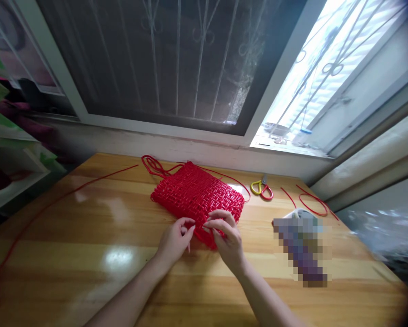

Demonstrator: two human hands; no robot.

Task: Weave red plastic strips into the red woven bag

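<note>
2 hands: left hand point(175, 240) and right hand point(227, 240) meet at the near corner of the weave point(197, 195), with the forearms coming in from the lower edge.
Left grip: thumb and fingertips are drawn together on the weave's near edge, the other fingers curled.
Right grip: thumb and forefinger are pinched on the same corner, just beside the left fingertips; the back of the hand faces up.
Weave: red, flat and roughly 4-sided, it lies mid-bench, turned so 1 corner points at the person.
Bench point(88, 254): glossy pale wood, with glare left of the hands.
Tangle point(152, 165): several red loops are bunched at the weave's far left corner, touching it.
Cord point(54, 202): 1 long red strand runs from near the tangle across the bench's left side to its near left edge.
Scissors point(261, 188): 1 pair with yellow and red handles, right of the weave, near it but apart, blades toward the wall.
Loop point(313, 204): 1 red cord curls at far right, well apart from the hands.
Blurred thing point(301, 245): it lies right of the right hand, near but not touching; I cannot tell what it is.
Window point(176, 59): barred, behind the bench.
</note>
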